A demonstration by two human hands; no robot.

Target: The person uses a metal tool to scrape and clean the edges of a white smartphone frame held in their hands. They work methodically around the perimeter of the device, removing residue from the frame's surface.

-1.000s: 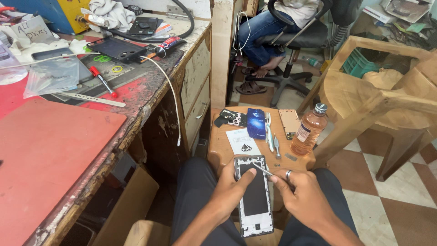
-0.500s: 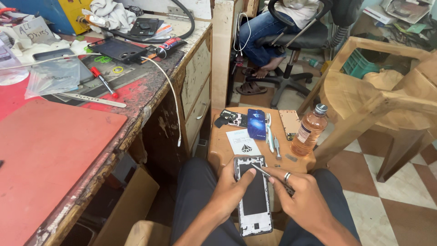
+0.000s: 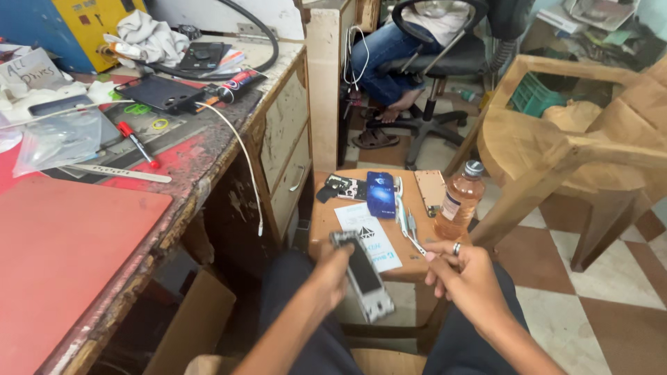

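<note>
Your hands have parted: your left hand (image 3: 332, 274) now grips the opened phone (image 3: 363, 274) alone, long axis slanting away, while your right hand (image 3: 464, 274), just beside it, pinches thin tweezers (image 3: 415, 244).

My small wooden stool (image 3: 326, 226) carries 1 blue phone cover (image 3: 381, 194), 1 white paper (image 3: 367, 236), 1 amber bottle (image 3: 458, 201), and tweezers (image 3: 401, 208).

Left hand (image 3: 332, 274) raised, fingers curled in a grip, right hand (image 3: 467, 272) apparently pinching
</note>
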